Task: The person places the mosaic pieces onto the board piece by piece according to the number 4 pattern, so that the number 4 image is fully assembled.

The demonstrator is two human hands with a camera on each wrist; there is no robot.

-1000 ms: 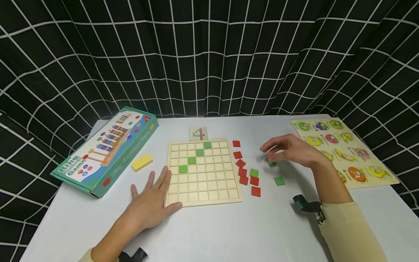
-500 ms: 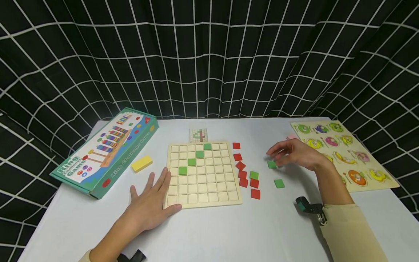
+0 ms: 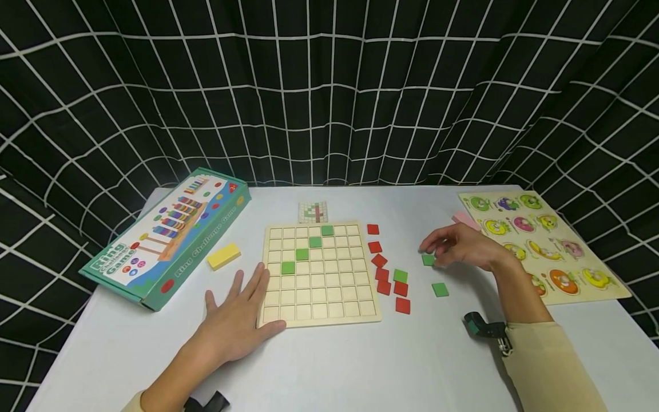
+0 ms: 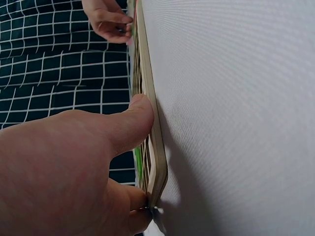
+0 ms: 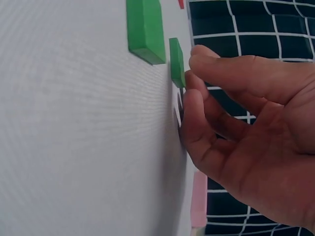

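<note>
A wooden grid board lies on the table, with several green tiles set diagonally in its cells. My left hand rests against its left side, fingers straight and spread. In the left wrist view, the left thumb lies over the board's near edge. To the right of the board, my right hand hovers low with loosely bent fingers, holding nothing. Right at its fingertips lies a green tile, seen edge-on as a thin green tile in the right wrist view. Another green tile lies closer to me.
Several red tiles and one green tile line the board's right side. A pattern card lies behind it. Left are a yellow block and a game box. A fruit puzzle and a pink piece lie right.
My right hand has shifted slightly right and toward me, so more of the green tile at its fingertips shows. My left hand has stayed in place on the board.
</note>
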